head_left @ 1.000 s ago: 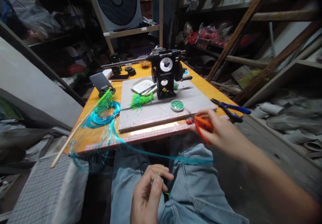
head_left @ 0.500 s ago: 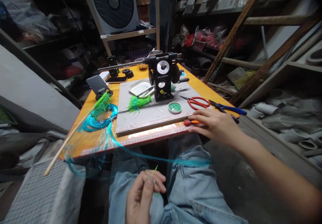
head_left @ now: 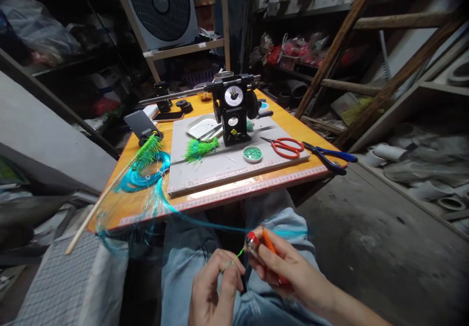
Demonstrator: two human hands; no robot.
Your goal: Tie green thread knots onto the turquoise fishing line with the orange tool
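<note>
Over my lap, my left hand [head_left: 218, 287] pinches a thin bright green cord [head_left: 240, 254] between thumb and fingers. Its loose tip points up toward my right hand [head_left: 280, 262], which is closed around a lighter [head_left: 252, 243] with a red top and metal hood. A slim orange-handled tool [head_left: 268, 240] with a dark tip sits in the same hand; its kind is unclear. The lighter's top is close beside the cord's end. Blue-teal strands [head_left: 212, 226] run from a coil [head_left: 161, 170] on the table, across my lap and behind my right hand.
A black hand-crank winder [head_left: 234, 111] stands on a grey board [head_left: 176, 179]. Near it are a dish of green beads [head_left: 252, 154], red-handled scissors [head_left: 287, 147], blue-handled pliers [head_left: 330, 156] and a green bristly bundle [head_left: 201, 148]. A wooden stick [head_left: 98, 206] overhangs the table's left edge.
My right hand has left the table's front edge, bringing the lighter and orange tool down beside my left hand. My left hand still pinches the green cord.
</note>
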